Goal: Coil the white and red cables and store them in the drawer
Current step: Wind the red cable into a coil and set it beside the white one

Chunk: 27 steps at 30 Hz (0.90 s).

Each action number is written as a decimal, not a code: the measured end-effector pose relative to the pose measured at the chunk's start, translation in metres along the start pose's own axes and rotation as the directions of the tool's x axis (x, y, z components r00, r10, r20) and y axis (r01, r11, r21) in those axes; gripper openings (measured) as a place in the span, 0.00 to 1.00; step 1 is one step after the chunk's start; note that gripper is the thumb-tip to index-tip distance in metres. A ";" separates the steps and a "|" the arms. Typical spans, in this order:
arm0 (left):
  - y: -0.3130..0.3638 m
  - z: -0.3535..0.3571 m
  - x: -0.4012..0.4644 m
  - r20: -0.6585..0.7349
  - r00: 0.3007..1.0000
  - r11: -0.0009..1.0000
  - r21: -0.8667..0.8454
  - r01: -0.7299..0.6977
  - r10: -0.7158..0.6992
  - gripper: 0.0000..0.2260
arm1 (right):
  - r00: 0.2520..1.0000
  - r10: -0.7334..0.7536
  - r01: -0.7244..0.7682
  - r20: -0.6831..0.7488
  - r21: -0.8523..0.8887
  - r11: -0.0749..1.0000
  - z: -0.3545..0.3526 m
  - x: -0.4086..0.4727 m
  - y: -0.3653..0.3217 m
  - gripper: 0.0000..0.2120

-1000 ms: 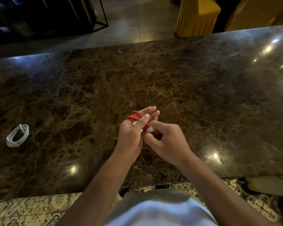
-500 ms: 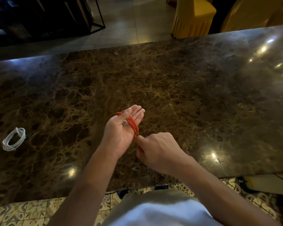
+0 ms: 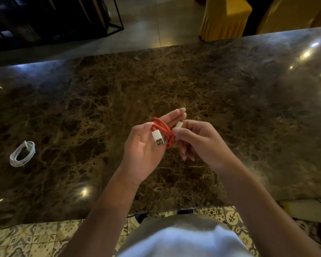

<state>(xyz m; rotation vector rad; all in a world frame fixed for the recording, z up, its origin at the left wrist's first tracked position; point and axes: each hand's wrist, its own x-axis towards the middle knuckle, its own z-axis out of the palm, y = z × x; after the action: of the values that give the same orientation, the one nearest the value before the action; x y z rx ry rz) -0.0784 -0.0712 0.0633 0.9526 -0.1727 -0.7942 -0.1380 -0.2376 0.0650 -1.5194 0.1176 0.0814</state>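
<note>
The red cable is wound in several loops around the straight fingers of my left hand, held palm up over the marble table. My left thumb presses its white USB plug against the palm. My right hand pinches the cable's other small white plug between thumb and forefinger, right beside the left fingertips. The white cable lies coiled on the table at the far left, apart from both hands. No drawer is in view.
The dark brown marble table spans the view, its near edge just in front of my body. Beyond its far edge stand yellow covered chairs and a dark metal shelf frame. Patterned floor tiles show below.
My right hand rose from below the left palm to the fingertips, bringing the cable's small plug end round. The left hand turned so the USB plug shows on the palm.
</note>
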 end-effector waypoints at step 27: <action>-0.007 -0.009 -0.001 -0.072 0.990 0.959 0.250 0.134 -0.119 0.23 | 0.890 -0.444 0.238 -0.103 -0.726 0.645 0.025 -0.006 0.004 0.10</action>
<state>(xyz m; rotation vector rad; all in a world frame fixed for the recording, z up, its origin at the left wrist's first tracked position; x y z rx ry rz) -0.0788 -0.0668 0.0521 1.2379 -0.1686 -0.8754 -0.1438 -0.2121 0.0626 -2.2979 0.0057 -0.4544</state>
